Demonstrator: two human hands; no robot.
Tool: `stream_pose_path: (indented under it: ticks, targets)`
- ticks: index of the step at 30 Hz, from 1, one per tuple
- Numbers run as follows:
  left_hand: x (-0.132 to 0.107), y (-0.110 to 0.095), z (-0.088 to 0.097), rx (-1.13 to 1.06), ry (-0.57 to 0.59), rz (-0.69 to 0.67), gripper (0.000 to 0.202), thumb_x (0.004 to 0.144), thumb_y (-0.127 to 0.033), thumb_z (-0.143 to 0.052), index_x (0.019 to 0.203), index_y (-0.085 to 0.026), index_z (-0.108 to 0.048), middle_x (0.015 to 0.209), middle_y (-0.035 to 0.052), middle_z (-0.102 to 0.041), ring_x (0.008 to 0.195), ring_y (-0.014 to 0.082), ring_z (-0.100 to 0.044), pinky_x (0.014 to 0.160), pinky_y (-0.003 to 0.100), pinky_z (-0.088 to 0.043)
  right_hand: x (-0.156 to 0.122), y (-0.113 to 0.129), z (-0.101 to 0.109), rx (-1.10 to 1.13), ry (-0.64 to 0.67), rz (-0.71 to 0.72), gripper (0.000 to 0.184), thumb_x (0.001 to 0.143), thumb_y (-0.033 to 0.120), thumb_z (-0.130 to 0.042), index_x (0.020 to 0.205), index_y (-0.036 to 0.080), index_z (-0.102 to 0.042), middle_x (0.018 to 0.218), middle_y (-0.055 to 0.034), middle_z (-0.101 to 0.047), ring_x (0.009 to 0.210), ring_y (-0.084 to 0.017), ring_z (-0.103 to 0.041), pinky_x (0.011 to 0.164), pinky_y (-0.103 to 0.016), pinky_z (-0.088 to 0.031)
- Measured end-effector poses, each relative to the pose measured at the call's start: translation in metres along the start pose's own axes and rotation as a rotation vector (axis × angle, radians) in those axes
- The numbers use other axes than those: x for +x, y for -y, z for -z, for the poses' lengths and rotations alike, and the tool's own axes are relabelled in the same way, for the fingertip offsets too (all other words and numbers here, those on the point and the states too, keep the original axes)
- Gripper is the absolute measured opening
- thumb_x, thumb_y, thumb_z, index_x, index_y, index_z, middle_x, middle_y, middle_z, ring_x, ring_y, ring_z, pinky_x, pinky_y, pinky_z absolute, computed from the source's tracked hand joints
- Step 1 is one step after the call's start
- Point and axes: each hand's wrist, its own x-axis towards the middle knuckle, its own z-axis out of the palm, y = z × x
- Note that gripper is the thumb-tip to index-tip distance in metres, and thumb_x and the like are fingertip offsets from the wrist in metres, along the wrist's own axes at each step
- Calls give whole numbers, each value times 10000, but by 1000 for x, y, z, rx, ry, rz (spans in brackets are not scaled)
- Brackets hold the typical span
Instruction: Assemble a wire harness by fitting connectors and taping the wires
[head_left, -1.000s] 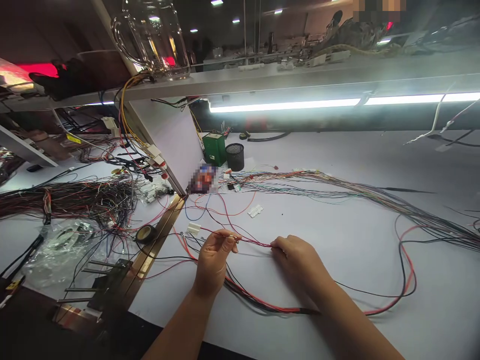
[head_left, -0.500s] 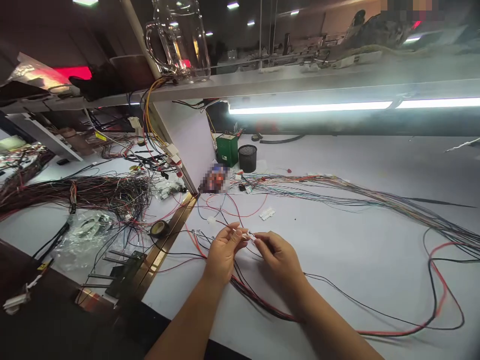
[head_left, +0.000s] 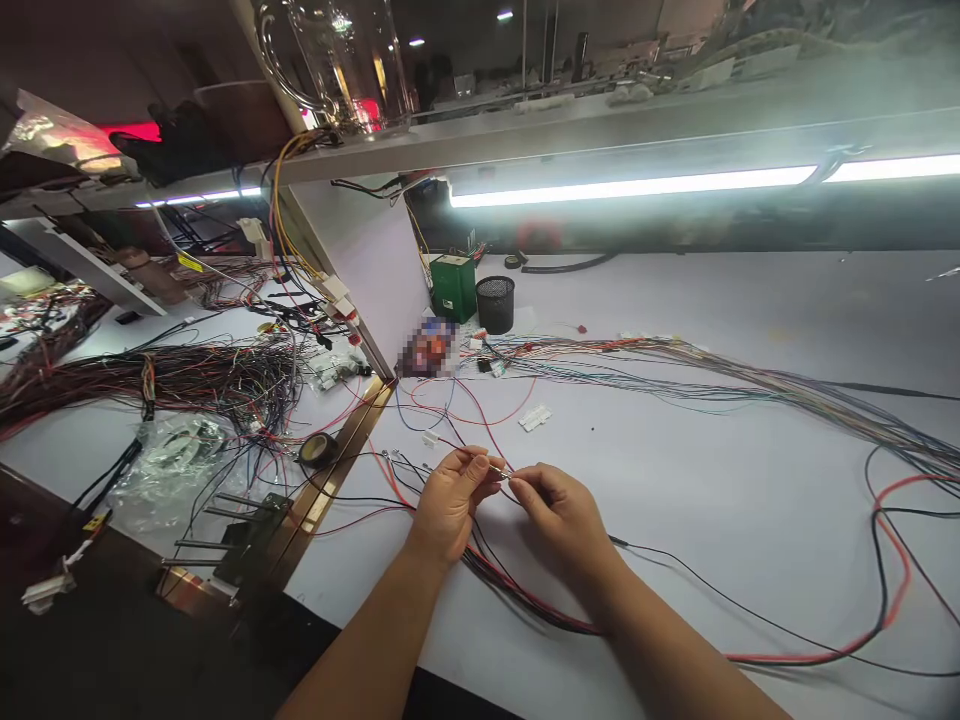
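Note:
My left hand (head_left: pixel 448 503) and my right hand (head_left: pixel 561 515) meet over the white bench, fingertips almost touching. Both pinch the end of a thin wire (head_left: pixel 501 470) with a small metal tip between them. Red and black wires (head_left: pixel 525 600) run under my wrists and loop away to the right. A small white connector (head_left: pixel 430 438) lies just beyond my left hand, and another white connector (head_left: pixel 535 418) lies farther back.
A long multicoloured wire bundle (head_left: pixel 750 375) crosses the bench behind my hands. A black mesh cup (head_left: pixel 495 304) and a green box (head_left: pixel 453 288) stand at the back. A tape roll (head_left: pixel 318 449) sits by a brass strip (head_left: pixel 330 470). Tangled wires (head_left: pixel 150 380) cover the left bench.
My right hand slid left along the wire until it met my left hand. Both hands now pinch the wire end close together.

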Motion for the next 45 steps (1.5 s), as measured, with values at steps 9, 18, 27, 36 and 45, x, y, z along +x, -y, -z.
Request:
stream_pose_path:
  ticks: [9, 18, 27, 36, 45]
  targets:
    - [-6, -2, -4, 286, 35, -154, 175, 817, -303, -669, 913, -158, -643, 918, 56, -714, 834, 139, -639, 785, 271, -501, 0, 3, 4, 73, -4, -90, 255, 876, 420, -560, 782, 199, -645, 749, -24, -646, 691, -196, -565, 629, -280, -433]
    - [-1, 6, -4, 259, -4, -118, 202, 794, -320, -689, 905, -157, -642, 913, 54, -715, 789, 130, -623, 806, 295, -488, 1, -2, 0, 43, -41, -89, 230, 883, 401, -551, 793, 206, -633, 735, -14, -645, 679, -194, -568, 627, -280, -427]
    - [2, 9, -2, 148, 2, -58, 268, 806, -307, -681, 1010, -153, -602, 895, 54, -692, 803, 131, -616, 800, 290, -473, -1, 4, -5, -24, 9, -83, 221, 901, 388, -524, 816, 218, -635, 794, -12, -662, 735, -197, -593, 664, -286, -439]
    - [6, 0, 1, 6, 28, 6, 353, 845, -387, -622, 1135, -217, -516, 860, 7, -599, 835, 171, -655, 638, 237, -478, 58, 9, 33, -680, 40, 119, 195, 909, 228, -517, 1055, 199, -642, 1062, -68, -638, 978, -257, -545, 831, -367, -419]
    - [3, 3, -1, 20, 125, 16, 554, 874, -336, -598, 1375, -244, -379, 915, 16, -573, 862, 142, -633, 789, 284, -500, 73, -17, 38, -571, -50, 121, 165, 812, 195, -571, 940, 216, -674, 946, -80, -620, 947, -285, -546, 853, -425, -430]
